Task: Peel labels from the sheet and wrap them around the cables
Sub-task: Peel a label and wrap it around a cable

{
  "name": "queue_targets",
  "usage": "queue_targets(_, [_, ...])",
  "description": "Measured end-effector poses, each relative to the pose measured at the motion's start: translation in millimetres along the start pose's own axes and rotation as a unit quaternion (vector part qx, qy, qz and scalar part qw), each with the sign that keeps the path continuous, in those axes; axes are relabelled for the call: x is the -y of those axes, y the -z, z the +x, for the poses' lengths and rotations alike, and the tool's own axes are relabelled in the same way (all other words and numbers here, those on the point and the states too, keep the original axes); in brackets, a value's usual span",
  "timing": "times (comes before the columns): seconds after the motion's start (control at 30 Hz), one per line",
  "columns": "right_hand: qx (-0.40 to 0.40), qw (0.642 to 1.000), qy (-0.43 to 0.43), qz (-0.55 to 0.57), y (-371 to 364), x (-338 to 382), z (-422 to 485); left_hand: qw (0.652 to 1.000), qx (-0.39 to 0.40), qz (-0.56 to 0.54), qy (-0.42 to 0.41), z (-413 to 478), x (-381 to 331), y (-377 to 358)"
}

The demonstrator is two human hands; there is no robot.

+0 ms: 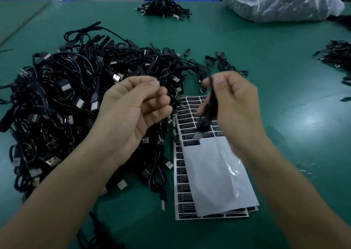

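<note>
**Cable (206, 114) dangling over label sheet (214, 172)**

Your right hand (233, 104) is pinching it at 3 o'clock, the sheet lying at 5 o'clock. Your left hand (136, 112) is curling its fingers by the cable pile (66, 106) at 9 o'clock; its grip is unclear.

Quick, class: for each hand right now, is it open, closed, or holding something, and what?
Left hand: fingers curled; whether they pinch anything cannot be told.
Right hand: pinching a black cable.
</note>
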State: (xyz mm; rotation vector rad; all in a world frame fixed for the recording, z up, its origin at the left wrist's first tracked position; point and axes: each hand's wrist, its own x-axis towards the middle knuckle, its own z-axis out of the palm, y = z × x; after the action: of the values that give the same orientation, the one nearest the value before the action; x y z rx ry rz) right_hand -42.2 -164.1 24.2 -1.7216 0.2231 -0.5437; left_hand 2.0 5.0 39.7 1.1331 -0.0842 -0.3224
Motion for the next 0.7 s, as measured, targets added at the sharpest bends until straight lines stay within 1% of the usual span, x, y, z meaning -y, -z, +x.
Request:
queue_targets(0.1, [-0.078, 0.993, 0.007, -0.086, 17.0, -10.9, 49.6, 1.000, 0.003, 0.025, 0.007, 0.2, 3.0, 0.5])
queue_targets(0.2, [-0.157, 0.981, -0.001, -0.112, 28.9, -20.0, 104.8, 0.999, 0.012, 0.031, 0.020, 1.1, 4.7, 1.9])
queue_targets(0.27, [-0.194, 0.970, -0.024, -0.142, 35.4, -30.2, 135.1, 0.999, 0.016, 0.039, 0.025, 2.1, 6.1, 2.5])
queue_targets(0.3, [-0.196, 0.964, -0.044, -0.174, 38.7, -38.0, 145.9, 0.999, 0.017, 0.042, 0.026, 2.5, 6.4, 2.7])
queue_targets(0.37, [-0.168, 0.949, -0.094, -0.250, 45.3, -56.4, 155.0, 0.998, 0.020, 0.046, 0.027, 3.1, 6.8, 3.4])
queue_targets(0.43, [-0.142, 0.933, -0.134, -0.301, 51.6, -71.6, 153.6, 0.998, 0.023, 0.048, 0.026, 3.6, 6.9, 5.0])
queue_targets(0.6, [-0.132, 0.930, -0.114, -0.323, 61.6, -77.7, 149.6, 0.997, 0.022, 0.069, 0.030, 5.0, 10.8, 6.5])
queue_targets(0.7, [-0.107, 0.930, -0.118, -0.331, 64.5, -74.7, 143.1, 0.996, 0.027, 0.078, 0.033, 5.6, 12.7, 5.7])
